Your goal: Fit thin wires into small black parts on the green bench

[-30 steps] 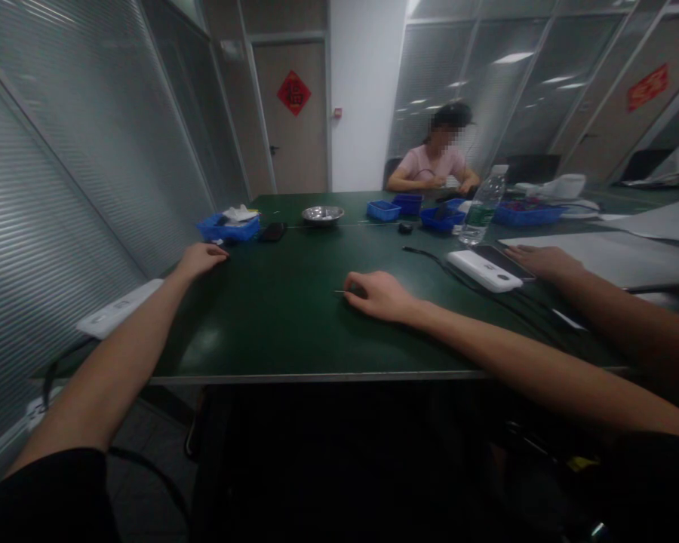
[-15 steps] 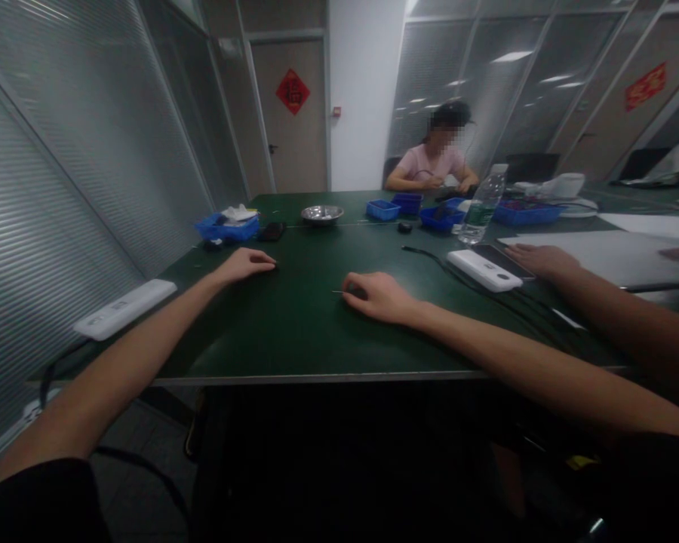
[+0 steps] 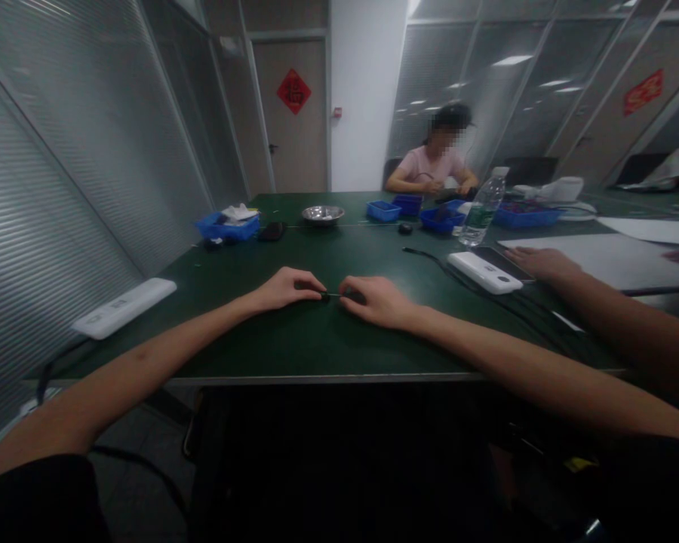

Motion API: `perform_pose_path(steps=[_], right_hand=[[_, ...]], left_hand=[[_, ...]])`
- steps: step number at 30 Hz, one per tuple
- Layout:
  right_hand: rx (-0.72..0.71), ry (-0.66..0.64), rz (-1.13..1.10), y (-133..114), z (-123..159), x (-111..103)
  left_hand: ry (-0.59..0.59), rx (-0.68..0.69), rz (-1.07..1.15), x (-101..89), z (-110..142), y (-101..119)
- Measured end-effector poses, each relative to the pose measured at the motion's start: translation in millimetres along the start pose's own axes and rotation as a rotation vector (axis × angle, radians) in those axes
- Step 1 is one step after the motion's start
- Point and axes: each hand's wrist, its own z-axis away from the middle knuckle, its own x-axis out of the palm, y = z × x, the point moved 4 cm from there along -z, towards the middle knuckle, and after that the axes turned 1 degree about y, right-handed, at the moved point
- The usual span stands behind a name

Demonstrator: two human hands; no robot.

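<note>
Over the middle of the green table (image 3: 294, 339), my left hand (image 3: 288, 289) pinches a small dark piece (image 3: 324, 296) between thumb and fingertips. My right hand (image 3: 378, 300) faces it, fingers closed on a thin, pale, needle-like rod (image 3: 333, 294) that points left. The rod's tip meets the dark piece or lies right beside it; I cannot tell whether it goes in. Most of the rod is hidden inside my right fingers. Both hands rest low at the table surface, only a small gap apart.
Behind my hands stand a metal bowl (image 3: 323, 216), a blue basket (image 3: 227, 225) and a dark phone (image 3: 272, 231). To the right are a white power strip (image 3: 484, 272), a water bottle (image 3: 483, 207) and another person's hand (image 3: 543, 262). Another white strip (image 3: 124, 308) lies left.
My left hand has moved right and slightly nearer, bringing the small dark piece to the rod's tip. My right hand has stayed almost in place.
</note>
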Motion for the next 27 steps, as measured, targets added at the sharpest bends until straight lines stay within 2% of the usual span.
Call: perform_pose_path(steps=[11, 19, 27], right_hand=[[-0.044, 0.003, -0.007, -5.7, -0.3, 1.1], [-0.047, 0.009, -0.032, -6.6, -1.5, 1.8], [0.026, 0.030, -0.038, -0.8, -4.1, 3.3]], left_hand=[[-0.009, 0.037, 0.023, 7.5, -0.5, 13.9], [-0.057, 0.032, 0.054, 8.5, -1.8, 13.2], [-0.066, 0.026, -0.019, 7.4, -1.4, 10.2]])
